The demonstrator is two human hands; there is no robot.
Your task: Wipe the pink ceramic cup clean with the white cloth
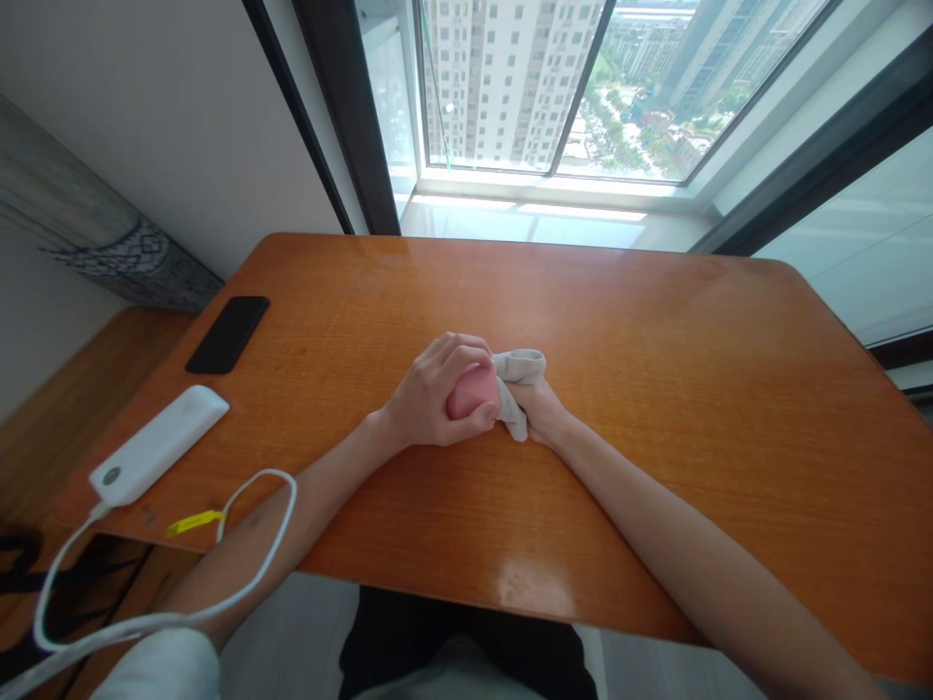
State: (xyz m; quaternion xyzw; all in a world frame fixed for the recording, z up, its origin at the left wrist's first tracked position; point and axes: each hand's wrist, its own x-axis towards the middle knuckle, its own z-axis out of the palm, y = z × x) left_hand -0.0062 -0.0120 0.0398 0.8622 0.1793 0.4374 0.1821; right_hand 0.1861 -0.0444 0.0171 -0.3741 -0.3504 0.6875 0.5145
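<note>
Above the middle of the wooden table, my left hand (448, 389) is wrapped round a pink rounded object (472, 391), whose far side is hidden. A light grey cloth (521, 367) lies against the right side of the pink object, with one end looped up and another hanging down. My right hand (537, 408) is closed on the cloth, its fingers mostly covered by it. Both hands are close together, with the cloth between them.
On the left of the table (656, 467) lie a black phone (227, 335) and a white power bank (158, 445). A white cable (281, 544) with a yellow tag (195, 523) loops over my left forearm. Windows stand beyond the far edge.
</note>
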